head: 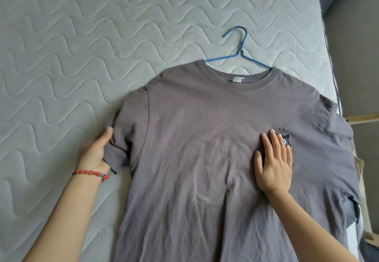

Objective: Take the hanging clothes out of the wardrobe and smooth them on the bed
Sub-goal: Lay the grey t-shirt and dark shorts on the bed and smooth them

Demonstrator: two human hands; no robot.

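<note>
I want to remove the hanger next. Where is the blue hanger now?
In the head view, the blue hanger lies on the mattress, upper right of centre. Its hook points away from the person and its arms run into the collar of the grey T-shirt.

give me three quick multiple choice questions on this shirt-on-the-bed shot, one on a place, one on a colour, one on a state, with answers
1. Where does the right hand rest?
A. on the T-shirt's chest
B. on the hanger
C. on the bare mattress

2. What colour is the hanger?
A. red
B. blue
C. white

3. What is the left hand doing?
A. hanging idle
B. pressing flat on the mattress
C. holding the sleeve

Answers:
1 A, its palm lies flat beside the small print.
2 B, the wire at the collar is blue.
3 C, its thumb lies on the sleeve edge.
</note>
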